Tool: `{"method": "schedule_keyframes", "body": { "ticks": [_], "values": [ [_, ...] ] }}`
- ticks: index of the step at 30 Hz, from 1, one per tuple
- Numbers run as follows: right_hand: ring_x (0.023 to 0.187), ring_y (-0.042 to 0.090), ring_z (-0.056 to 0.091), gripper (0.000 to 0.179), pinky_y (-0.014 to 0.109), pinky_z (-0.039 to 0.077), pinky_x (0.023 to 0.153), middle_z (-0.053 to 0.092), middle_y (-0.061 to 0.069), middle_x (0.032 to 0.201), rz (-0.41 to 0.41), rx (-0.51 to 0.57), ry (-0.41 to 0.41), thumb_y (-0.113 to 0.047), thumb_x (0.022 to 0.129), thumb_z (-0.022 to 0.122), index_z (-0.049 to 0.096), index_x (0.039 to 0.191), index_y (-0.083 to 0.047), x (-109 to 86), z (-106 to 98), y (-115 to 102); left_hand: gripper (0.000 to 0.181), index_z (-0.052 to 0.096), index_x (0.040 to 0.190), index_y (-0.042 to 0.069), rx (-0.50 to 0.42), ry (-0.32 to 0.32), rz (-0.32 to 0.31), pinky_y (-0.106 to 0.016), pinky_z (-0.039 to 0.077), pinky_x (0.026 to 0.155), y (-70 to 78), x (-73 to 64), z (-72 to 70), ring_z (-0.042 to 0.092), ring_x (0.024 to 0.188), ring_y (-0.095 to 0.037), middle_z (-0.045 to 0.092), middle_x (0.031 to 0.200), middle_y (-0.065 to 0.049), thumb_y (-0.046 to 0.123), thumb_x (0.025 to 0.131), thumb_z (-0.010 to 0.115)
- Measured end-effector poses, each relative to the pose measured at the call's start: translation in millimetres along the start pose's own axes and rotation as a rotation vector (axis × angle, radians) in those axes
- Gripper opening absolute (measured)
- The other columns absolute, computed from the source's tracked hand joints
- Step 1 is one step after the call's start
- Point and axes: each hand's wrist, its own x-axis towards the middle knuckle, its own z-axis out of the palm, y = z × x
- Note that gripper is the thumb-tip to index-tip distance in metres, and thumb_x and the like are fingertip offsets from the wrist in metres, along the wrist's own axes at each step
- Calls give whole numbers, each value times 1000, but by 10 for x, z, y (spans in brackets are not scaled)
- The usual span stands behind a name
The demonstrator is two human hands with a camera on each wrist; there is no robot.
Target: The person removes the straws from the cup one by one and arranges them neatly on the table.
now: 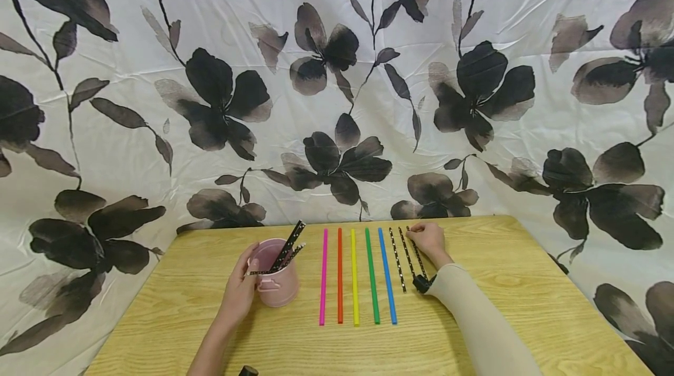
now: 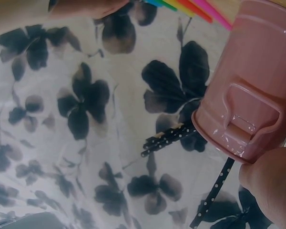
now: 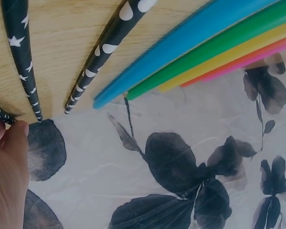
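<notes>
In the head view my left hand (image 1: 238, 294) grips a pink metal pail (image 1: 279, 293) with a small side handle (image 2: 255, 114). Several black patterned straws (image 1: 288, 247) lean out of its mouth; one (image 2: 213, 193) slants apart from the others, near the left thumb. Across the table, my right hand (image 1: 430, 242) pinches the far end of a black straw (image 3: 1, 112) with thumb and fingertip. Beside it lie two more black straws, one with white stars (image 3: 24, 62), one with white drops (image 3: 107, 47). Whether the pinched straw is lifted, I cannot tell.
Left of the black straws lie a blue straw (image 1: 387, 276), a green straw (image 1: 372, 276), a yellow straw (image 1: 355, 276), a red straw (image 1: 340, 276) and a pink straw (image 1: 323, 276), roughly parallel. A floral cloth (image 1: 326, 113) hangs behind the wooden table (image 1: 174, 306).
</notes>
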Motion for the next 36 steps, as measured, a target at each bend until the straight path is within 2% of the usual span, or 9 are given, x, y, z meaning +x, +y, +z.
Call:
{"method": "schedule_keyframes", "body": {
  "ticks": [7,9,13,19,23,26,30,33,36],
  "values": [
    [63,19,55,15,31,43,56,63,4,74,55,52,87,-25,77,65,69,80,-10,-5,42,-101,42,31,136,16,-11,9,0,-25,40,65,13,-12,-4,43,93,-24,36,131,-8,27,96,35],
    [61,18,55,15,30,43,54,63,3,73,59,106,112,-25,78,64,69,80,-11,-24,66,-216,42,31,136,15,-12,7,7,-25,40,66,11,-15,-4,42,95,-24,35,132,-9,26,96,34],
    [59,16,56,15,29,44,53,63,2,71,6,228,109,-25,79,65,69,81,-10,-72,133,-540,42,32,136,13,-7,18,18,-24,41,66,5,-21,10,43,93,-22,36,131,-11,27,96,34],
    [61,19,57,12,29,44,52,61,-1,70,-94,349,1,-24,79,65,69,83,-13,-273,194,-1133,41,33,135,12,14,38,19,-25,42,59,17,-26,21,47,75,-16,41,122,-12,26,96,35],
    [59,22,58,12,29,46,51,61,0,72,-166,440,-107,-22,80,64,69,86,-13,-458,242,-1428,43,32,136,19,26,18,-36,-28,43,60,45,-16,-1,48,76,-18,38,125,-8,33,95,35],
    [58,22,58,12,30,47,50,60,1,75,-200,484,-197,-22,81,63,68,86,-13,-597,287,-1566,46,30,137,19,44,-1,-54,-29,43,64,63,-8,-16,47,86,-22,36,130,-8,35,95,36],
    [60,25,58,12,31,47,49,60,0,79,-220,494,-316,-25,81,64,68,87,-16,-772,351,-1675,49,28,137,19,59,-28,-38,-30,43,74,64,-7,-23,44,103,-23,35,133,-9,32,92,44],
    [61,25,58,12,31,48,50,61,0,80,-250,516,-375,-24,81,64,68,88,-15,-873,390,-1742,58,25,138,20,59,-50,-25,-36,42,79,60,-16,-14,46,105,-27,35,132,-11,31,88,53],
    [61,22,58,13,31,48,50,62,-1,80,-288,534,-411,-23,81,65,68,89,-14,-954,410,-1821,69,23,138,21,69,-53,-32,-40,42,80,61,-23,0,50,98,-30,37,129,-12,34,82,61]
  ]
}}
